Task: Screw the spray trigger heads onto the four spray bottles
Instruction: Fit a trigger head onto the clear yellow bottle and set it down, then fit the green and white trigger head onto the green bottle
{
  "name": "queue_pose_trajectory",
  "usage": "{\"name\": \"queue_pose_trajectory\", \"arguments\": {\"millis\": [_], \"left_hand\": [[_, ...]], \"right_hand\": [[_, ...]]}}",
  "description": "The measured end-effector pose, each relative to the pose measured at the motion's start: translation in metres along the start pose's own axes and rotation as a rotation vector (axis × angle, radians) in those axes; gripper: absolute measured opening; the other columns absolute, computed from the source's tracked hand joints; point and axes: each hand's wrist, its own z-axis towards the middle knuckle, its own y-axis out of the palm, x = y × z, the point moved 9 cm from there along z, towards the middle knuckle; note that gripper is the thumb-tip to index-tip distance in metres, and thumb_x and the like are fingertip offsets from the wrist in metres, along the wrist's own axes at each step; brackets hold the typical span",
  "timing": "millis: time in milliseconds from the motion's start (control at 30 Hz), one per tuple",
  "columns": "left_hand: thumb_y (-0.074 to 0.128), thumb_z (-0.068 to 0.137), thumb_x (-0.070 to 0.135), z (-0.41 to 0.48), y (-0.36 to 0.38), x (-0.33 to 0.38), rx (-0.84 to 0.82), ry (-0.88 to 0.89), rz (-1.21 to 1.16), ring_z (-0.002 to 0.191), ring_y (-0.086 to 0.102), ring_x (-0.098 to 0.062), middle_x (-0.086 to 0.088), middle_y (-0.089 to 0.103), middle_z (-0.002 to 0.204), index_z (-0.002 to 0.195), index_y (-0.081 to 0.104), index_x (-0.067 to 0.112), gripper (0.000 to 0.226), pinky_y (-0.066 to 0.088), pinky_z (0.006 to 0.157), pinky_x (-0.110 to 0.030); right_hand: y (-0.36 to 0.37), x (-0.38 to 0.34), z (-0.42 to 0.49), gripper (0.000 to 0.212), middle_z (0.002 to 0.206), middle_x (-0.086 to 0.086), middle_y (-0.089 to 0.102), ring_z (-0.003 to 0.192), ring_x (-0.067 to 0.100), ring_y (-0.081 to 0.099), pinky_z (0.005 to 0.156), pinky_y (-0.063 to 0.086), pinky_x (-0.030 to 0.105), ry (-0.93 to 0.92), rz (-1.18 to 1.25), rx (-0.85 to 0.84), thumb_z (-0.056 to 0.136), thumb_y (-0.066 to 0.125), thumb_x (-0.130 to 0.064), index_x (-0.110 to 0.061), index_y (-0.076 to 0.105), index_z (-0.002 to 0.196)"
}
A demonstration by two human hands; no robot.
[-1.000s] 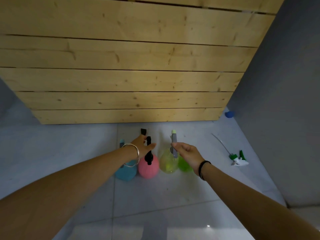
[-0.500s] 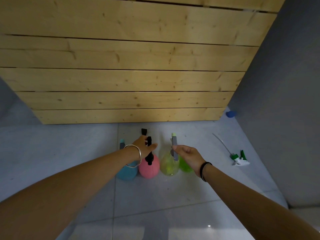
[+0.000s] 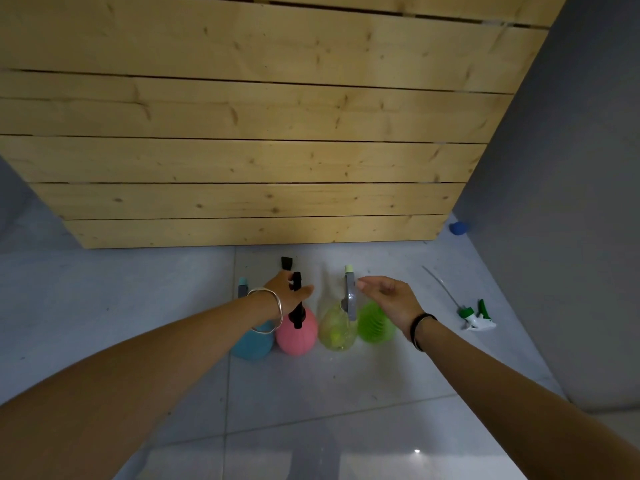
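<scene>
Four round spray bottles stand in a row on the floor: blue (image 3: pixel 250 344), pink (image 3: pixel 298 336), pale yellow (image 3: pixel 336 329) and green (image 3: pixel 375 323). The blue one carries a grey head (image 3: pixel 242 287), the pink one a black head (image 3: pixel 295 299), the yellow one a grey head with a pale green nozzle (image 3: pixel 349 292). My left hand (image 3: pixel 287 292) grips the black head. My right hand (image 3: pixel 386 296) hovers open just right of the grey head, above the green bottle, whose top is hidden. A loose green and white trigger head (image 3: pixel 476 317) with a long tube lies to the right.
A wall of pale wooden planks (image 3: pixel 256 133) rises right behind the bottles. A grey wall (image 3: pixel 571 202) closes the right side, with a small blue object (image 3: pixel 459 227) in the corner. The floor is grey tile (image 3: pixel 311 410).
My right hand has let go of the yellow bottle's grey head and opened, drawing slightly right. My left hand stays on the black head.
</scene>
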Motion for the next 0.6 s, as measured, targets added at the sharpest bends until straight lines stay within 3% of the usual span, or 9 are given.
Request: {"name": "queue_pose_trajectory", "arguments": {"millis": [67,133,233,433,600], "left_hand": [[0.054,0.091,0.038,0.000,0.001,-0.001,-0.004,-0.006,0.004,0.121,0.053,-0.031,-0.015,0.050,0.138,0.141,0.032,0.006,0.064,0.043,0.104,-0.043],[0.054,0.090,0.040,-0.001,0.001,-0.002,-0.005,-0.012,0.016,0.122,0.052,-0.030,-0.015,0.048,0.139,0.142,0.030,0.007,0.066,0.043,0.104,-0.042],[0.054,0.090,0.041,0.000,0.002,-0.002,-0.007,-0.015,0.027,0.122,0.052,-0.030,-0.014,0.048,0.140,0.142,0.030,0.007,0.067,0.043,0.102,-0.039],[0.051,0.090,0.044,0.002,0.003,-0.003,-0.013,-0.052,0.010,0.124,0.049,-0.030,-0.015,0.045,0.141,0.143,0.029,0.007,0.068,0.041,0.099,-0.036],[0.053,0.090,0.043,0.003,0.003,-0.002,0.010,-0.065,-0.039,0.127,0.047,-0.031,-0.015,0.043,0.144,0.144,0.026,0.007,0.070,0.039,0.104,-0.039]], "right_hand": [[-0.017,-0.002,0.001,0.031,0.114,-0.001,0.065,0.109,0.012,0.057,0.092,0.042,0.021,-0.052,-0.086,0.098,0.080,0.072,-0.028,-0.014,0.070,0.107],[-0.028,0.005,0.002,0.031,0.123,0.002,0.061,0.118,0.016,0.053,0.101,0.037,0.024,-0.060,-0.219,0.132,0.079,0.073,-0.025,-0.014,0.069,0.108],[-0.033,0.028,0.003,0.037,0.130,0.005,0.057,0.123,0.021,0.049,0.097,0.034,0.021,0.004,-0.349,0.106,0.079,0.073,-0.022,-0.014,0.066,0.114],[-0.031,0.040,0.003,0.036,0.125,0.006,0.061,0.112,0.022,0.059,0.094,0.049,0.035,-0.003,-0.551,0.068,0.078,0.072,-0.012,-0.016,0.066,0.114],[-0.031,0.043,0.003,0.035,0.117,0.006,0.064,0.100,0.020,0.061,0.087,0.049,0.030,-0.030,-0.580,0.127,0.078,0.072,-0.011,-0.016,0.067,0.112]]}}
